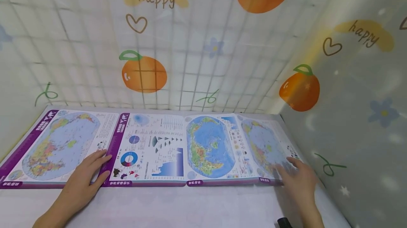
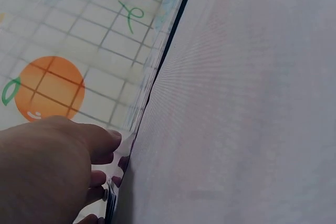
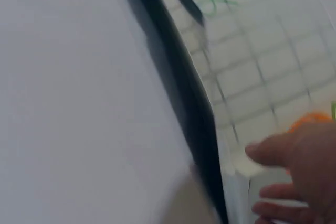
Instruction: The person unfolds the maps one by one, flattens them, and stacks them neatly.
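A fold-out world map (image 1: 208, 147) with purple borders lies stretched in a row of panels across the table. My left hand (image 1: 81, 177) rests on it near the fold between the two leftmost panels, its fingers spread. Over the rightmost panel (image 1: 259, 143) is my right hand (image 1: 300, 182), blurred, with loosely bent fingers. Whether it touches the paper cannot be told. The left wrist view shows my left hand (image 2: 47, 166) at the map's near edge. In the right wrist view, my right hand (image 3: 310, 166) is beside the dark near edge of the map, with nothing visible in its grasp.
A white tabletop (image 1: 159, 205) extends in front of the map. Behind it hangs a curtain (image 1: 190, 65) printed with oranges over a wire grid, and another curtain (image 1: 353, 136) closes off the right side. A black object (image 1: 284, 222) pokes in at the bottom edge.
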Motion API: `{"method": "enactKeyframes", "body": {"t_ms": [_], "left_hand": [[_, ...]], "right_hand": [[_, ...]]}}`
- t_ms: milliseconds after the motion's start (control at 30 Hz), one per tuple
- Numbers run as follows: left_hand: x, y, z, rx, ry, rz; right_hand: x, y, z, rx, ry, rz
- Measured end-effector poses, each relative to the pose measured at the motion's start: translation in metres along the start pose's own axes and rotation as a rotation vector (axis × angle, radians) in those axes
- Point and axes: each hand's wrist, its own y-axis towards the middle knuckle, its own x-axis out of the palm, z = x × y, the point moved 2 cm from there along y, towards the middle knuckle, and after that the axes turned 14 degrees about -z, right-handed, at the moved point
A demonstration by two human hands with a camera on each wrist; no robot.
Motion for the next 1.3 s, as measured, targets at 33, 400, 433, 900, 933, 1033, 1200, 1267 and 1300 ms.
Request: {"method": "enactKeyframes", "body": {"t_ms": [33,400,433,900,933,1033,1200,1267,1300], "left_hand": [[-0.001,0.0,0.0,0.001,0.002,0.005],[-0.006,-0.002,-0.001,-0.145,-0.006,0.012],[-0.006,-0.002,-0.001,-0.151,-0.004,0.008],[-0.009,0.0,-0.006,-0.09,0.101,0.078],[-0.01,0.0,-0.006,-0.09,0.101,0.075],[-0.011,0.0,-0.007,-0.089,0.098,0.072],[-0.015,-0.002,-0.015,-0.084,0.068,0.108],[-0.017,-0.004,-0.02,-0.096,0.053,0.14],[-0.018,-0.005,-0.022,-0.108,0.047,0.155]], "right_hand": [[0.002,-0.001,-0.004,0.0,-0.004,-0.015],[0.019,-0.011,-0.067,-0.257,0.011,-0.062],[0.023,-0.012,-0.073,-0.27,0.014,-0.067],[0.073,-0.034,-0.119,-0.569,-0.054,-0.051],[0.075,-0.036,-0.123,-0.577,-0.059,-0.054],[0.083,-0.039,-0.134,-0.605,-0.069,-0.067],[0.099,-0.047,-0.157,-0.644,-0.055,-0.113],[0.107,-0.048,-0.166,-0.657,-0.047,-0.14],[0.11,-0.049,-0.17,-0.664,-0.042,-0.155]]}}
